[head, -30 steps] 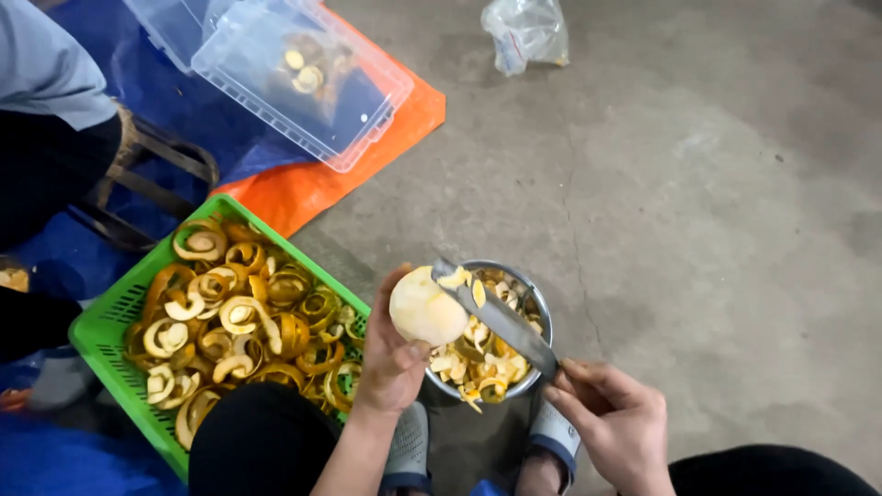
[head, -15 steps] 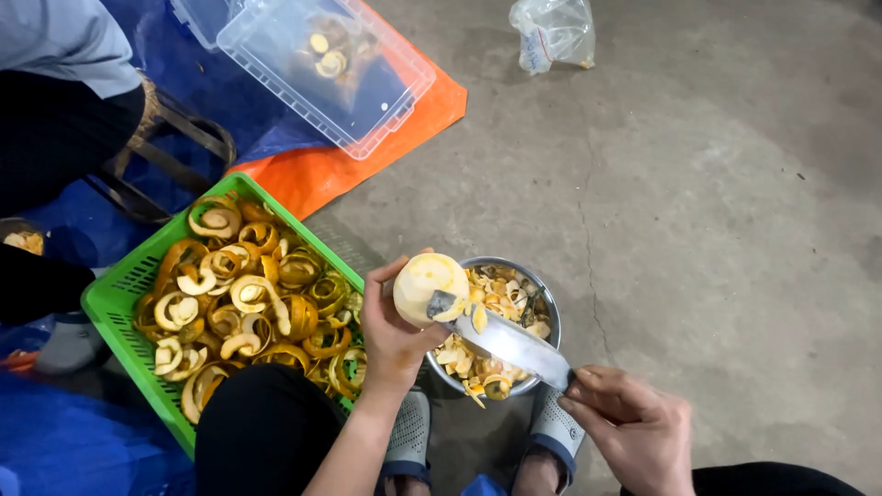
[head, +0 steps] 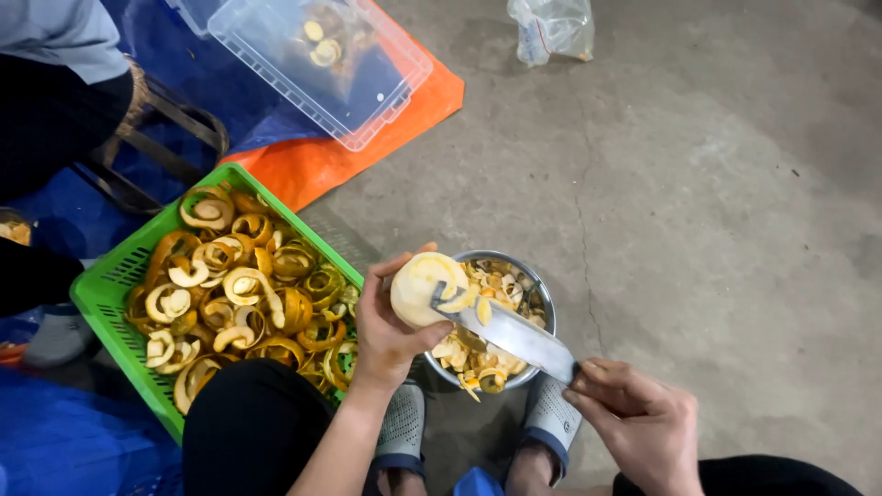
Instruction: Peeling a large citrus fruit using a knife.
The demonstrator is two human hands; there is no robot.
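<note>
I hold the peeled pale fruit in my left hand, fingers wrapped round its left side, right above the metal bowl of scraps, while my right hand is closed on the handle of the knife, whose blade lies against the fruit's lower right. The edge sits close to my left thumb, so I judge a slip on the slick flesh could nick it. The green basket of curled peels sits just beside my knee on the floor.
</note>
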